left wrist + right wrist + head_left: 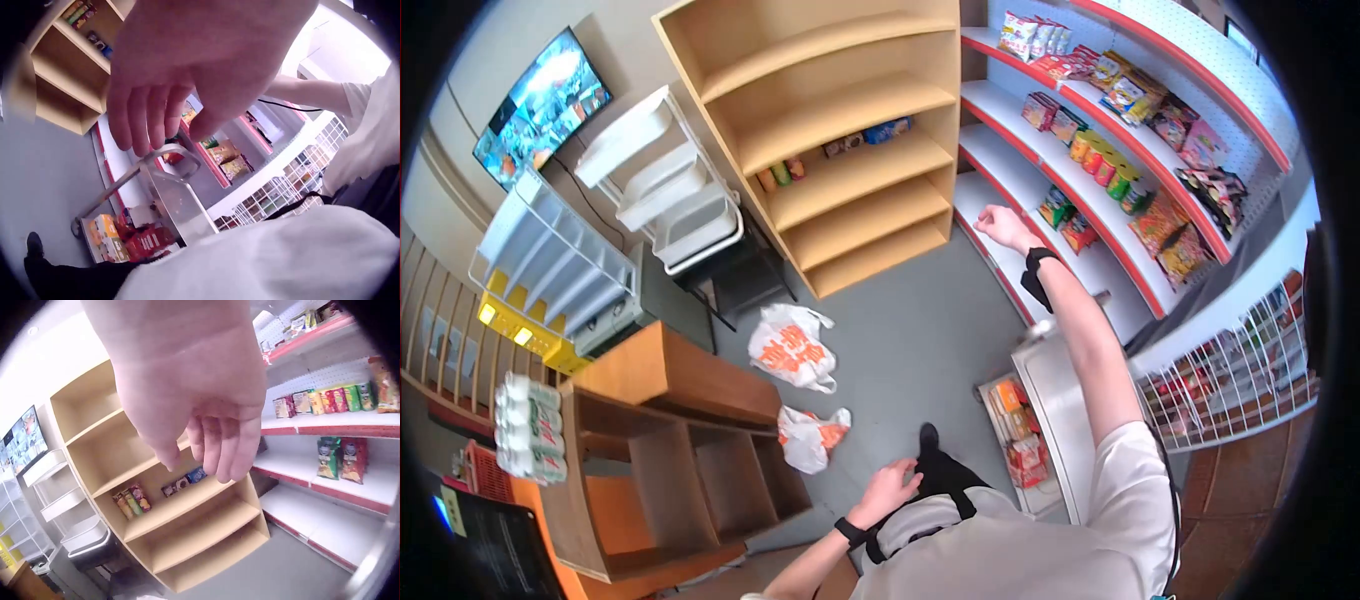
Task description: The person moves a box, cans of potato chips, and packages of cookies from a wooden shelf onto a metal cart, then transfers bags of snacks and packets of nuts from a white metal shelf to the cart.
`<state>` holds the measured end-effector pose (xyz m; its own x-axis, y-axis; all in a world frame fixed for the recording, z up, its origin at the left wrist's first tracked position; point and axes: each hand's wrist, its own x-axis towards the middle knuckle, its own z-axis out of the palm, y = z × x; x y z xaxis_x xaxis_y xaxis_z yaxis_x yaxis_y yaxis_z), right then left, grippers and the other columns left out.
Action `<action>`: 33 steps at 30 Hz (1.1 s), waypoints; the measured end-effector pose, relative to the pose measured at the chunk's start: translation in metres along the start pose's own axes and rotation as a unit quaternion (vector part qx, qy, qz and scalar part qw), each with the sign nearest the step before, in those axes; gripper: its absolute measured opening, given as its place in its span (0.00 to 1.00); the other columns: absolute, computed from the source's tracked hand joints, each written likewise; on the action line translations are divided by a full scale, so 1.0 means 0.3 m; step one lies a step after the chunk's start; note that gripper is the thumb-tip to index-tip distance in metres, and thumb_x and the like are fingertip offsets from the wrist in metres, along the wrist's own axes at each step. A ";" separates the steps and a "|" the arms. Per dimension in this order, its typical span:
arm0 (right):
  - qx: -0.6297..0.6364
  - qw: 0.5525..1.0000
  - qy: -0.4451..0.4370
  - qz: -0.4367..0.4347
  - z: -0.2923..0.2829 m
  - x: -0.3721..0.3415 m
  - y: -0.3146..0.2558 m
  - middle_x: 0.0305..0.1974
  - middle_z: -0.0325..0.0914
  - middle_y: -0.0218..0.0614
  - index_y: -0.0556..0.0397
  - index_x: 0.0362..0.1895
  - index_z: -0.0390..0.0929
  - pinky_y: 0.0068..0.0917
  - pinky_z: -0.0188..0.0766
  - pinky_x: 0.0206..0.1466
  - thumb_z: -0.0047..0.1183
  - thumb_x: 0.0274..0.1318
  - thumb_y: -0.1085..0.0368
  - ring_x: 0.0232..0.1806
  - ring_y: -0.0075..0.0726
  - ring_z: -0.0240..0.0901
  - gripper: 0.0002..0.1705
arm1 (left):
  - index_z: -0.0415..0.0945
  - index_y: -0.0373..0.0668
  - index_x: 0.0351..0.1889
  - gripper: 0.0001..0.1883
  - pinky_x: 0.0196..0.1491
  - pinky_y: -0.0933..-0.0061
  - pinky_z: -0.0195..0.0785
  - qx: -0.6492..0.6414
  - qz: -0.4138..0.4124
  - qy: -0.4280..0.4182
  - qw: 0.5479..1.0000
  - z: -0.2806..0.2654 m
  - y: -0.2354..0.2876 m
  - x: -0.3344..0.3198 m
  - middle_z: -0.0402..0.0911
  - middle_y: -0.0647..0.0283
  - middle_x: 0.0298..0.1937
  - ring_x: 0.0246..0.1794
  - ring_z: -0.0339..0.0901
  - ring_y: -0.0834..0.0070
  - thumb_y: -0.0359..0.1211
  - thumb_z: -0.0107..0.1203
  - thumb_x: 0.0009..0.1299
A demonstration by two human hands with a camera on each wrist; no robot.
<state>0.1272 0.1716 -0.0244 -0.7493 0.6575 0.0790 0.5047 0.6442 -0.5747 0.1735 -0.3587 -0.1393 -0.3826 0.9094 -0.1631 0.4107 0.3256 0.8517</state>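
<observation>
With the right hand (1006, 229) right of centre in the upper half of the head view, bent loosely at the fingers and grasping nothing, near the green snack bag (1055, 206) and the red snack bag (1078, 234) on a low tier of the metal shelving (995, 150). Probably light, soft and somewhat slippery, with brittle contents easily crushed; best pinched by the top seam or cupped gently from beneath. With the left hand (888, 492) relaxed and free of any hold at lower middle, near the leg. Free to move over the grey floor (890, 330) at centre, but hemmed in by the carrier bag (792, 345) to the left and the metal cart (1065, 400) at lower right. In the left wrist view, fingers drooping across top centre, overlapping the cart handle (172, 150) in the picture only, to judge by the head view. In the right wrist view, fingers curving downward at top centre, around nothing, in front of the wooden bookcase (206, 534); at right of frame, both snack bags upright, side by side, with room for fingers on either flank, beneath an overhanging tier and behind a red front edge, best cleared with a slight lift
</observation>
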 end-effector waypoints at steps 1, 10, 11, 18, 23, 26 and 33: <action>-0.019 0.999 -0.027 -0.024 -0.009 0.078 -0.028 0.40 0.83 0.46 0.58 0.42 0.81 0.38 0.74 0.51 0.60 0.53 0.54 0.45 0.46 0.80 0.20 | 0.77 0.37 0.47 0.17 0.43 0.61 0.76 0.043 -0.040 0.010 0.998 -0.069 0.020 0.068 0.83 0.50 0.44 0.39 0.82 0.56 0.40 0.58 0.68; 0.040 0.989 -0.101 -0.102 0.044 0.791 -0.150 0.39 0.84 0.42 0.55 0.43 0.81 0.36 0.76 0.47 0.59 0.56 0.54 0.42 0.41 0.81 0.19 | 0.78 0.38 0.47 0.17 0.41 0.63 0.76 0.051 -0.127 0.037 0.990 -0.586 -0.036 0.741 0.84 0.51 0.39 0.37 0.83 0.59 0.41 0.59 0.67; 0.015 0.991 -0.069 -0.115 0.052 0.872 -0.141 0.37 0.84 0.43 0.56 0.42 0.80 0.37 0.76 0.45 0.58 0.55 0.56 0.40 0.42 0.81 0.17 | 0.78 0.37 0.46 0.16 0.41 0.64 0.75 0.059 -0.075 0.061 0.994 -0.645 -0.039 0.824 0.84 0.51 0.39 0.37 0.83 0.59 0.38 0.59 0.67; -0.181 0.980 -0.052 -0.058 0.324 1.316 0.045 0.35 0.82 0.46 0.48 0.32 0.83 0.45 0.75 0.45 0.53 0.52 0.61 0.41 0.52 0.79 0.09 | 0.78 0.36 0.44 0.10 0.40 0.67 0.75 0.050 0.057 0.040 0.996 -1.032 -0.126 1.543 0.82 0.54 0.40 0.38 0.82 0.61 0.30 0.59 0.67; -0.042 0.995 -0.063 0.060 0.756 1.624 0.126 0.36 0.81 0.46 0.50 0.35 0.80 0.45 0.75 0.44 0.53 0.52 0.61 0.41 0.52 0.78 0.09 | 0.76 0.35 0.47 0.13 0.42 0.68 0.74 0.074 0.051 0.097 0.991 -1.355 -0.424 2.254 0.82 0.55 0.42 0.39 0.82 0.65 0.29 0.59 0.67; 0.062 0.993 -0.066 0.072 1.047 1.763 0.137 0.35 0.80 0.45 0.51 0.35 0.78 0.45 0.75 0.43 0.52 0.54 0.62 0.39 0.52 0.78 0.08 | 0.74 0.34 0.50 0.15 0.47 0.69 0.74 0.025 -0.033 0.120 0.992 -1.565 -0.523 2.578 0.81 0.56 0.46 0.43 0.81 0.69 0.28 0.59 0.67; 0.114 0.992 -0.048 -0.023 1.414 1.893 0.195 0.32 0.77 0.39 0.52 0.34 0.74 0.41 0.75 0.40 0.51 0.57 0.62 0.35 0.48 0.78 0.07 | 0.67 0.33 0.59 0.21 0.56 0.68 0.69 0.201 -0.005 0.226 0.953 -1.798 -0.804 3.039 0.77 0.55 0.53 0.51 0.76 0.70 0.28 0.57 0.70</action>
<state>-0.4508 0.4170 -0.3586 -0.8121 0.5823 0.0383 0.3673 0.5610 -0.7419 -0.7209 0.2523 -0.2248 -0.6686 0.7307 0.1381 0.6540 0.4895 0.5768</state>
